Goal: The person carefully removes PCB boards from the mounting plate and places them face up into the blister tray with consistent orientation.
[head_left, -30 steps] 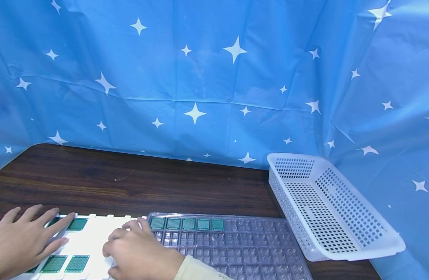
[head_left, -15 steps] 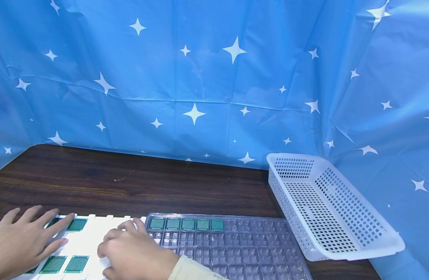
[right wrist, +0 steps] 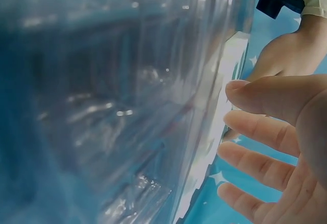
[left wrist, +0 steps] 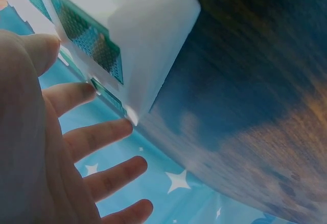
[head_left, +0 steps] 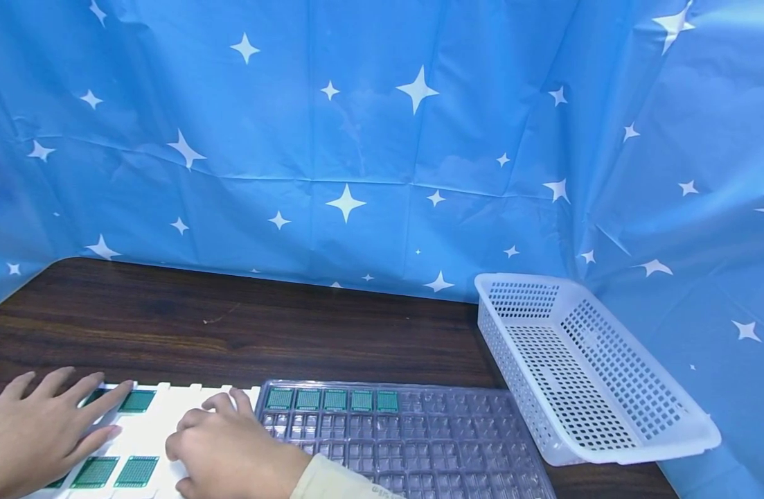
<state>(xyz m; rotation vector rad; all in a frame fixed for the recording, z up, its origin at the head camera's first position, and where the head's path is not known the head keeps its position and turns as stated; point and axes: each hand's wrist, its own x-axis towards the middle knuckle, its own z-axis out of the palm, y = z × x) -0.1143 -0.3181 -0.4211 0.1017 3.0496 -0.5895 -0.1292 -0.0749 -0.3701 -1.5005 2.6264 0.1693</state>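
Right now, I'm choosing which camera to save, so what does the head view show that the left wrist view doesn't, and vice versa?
Only the head view: the basket, and the clear tray with five small green boards.
Only the left wrist view: the palm side of the left hand and a rounded corner of the white tray.
Both: that hand, the white tray, its larger green boards, the table and the starry curtain.

Across the far side I see a blue sheet (head_left: 382, 145) hanging, creased by a long sideways fold and scattered with white four-pointed stars (head_left: 346, 202); it carries on round to the left and right. Over on the right, a white perforated basket (head_left: 625, 367) stands upright on the dark, wood-grained surface (head_left: 332, 326). Farther left lies a thin, pale squiggle (head_left: 222, 314), too small to identify.
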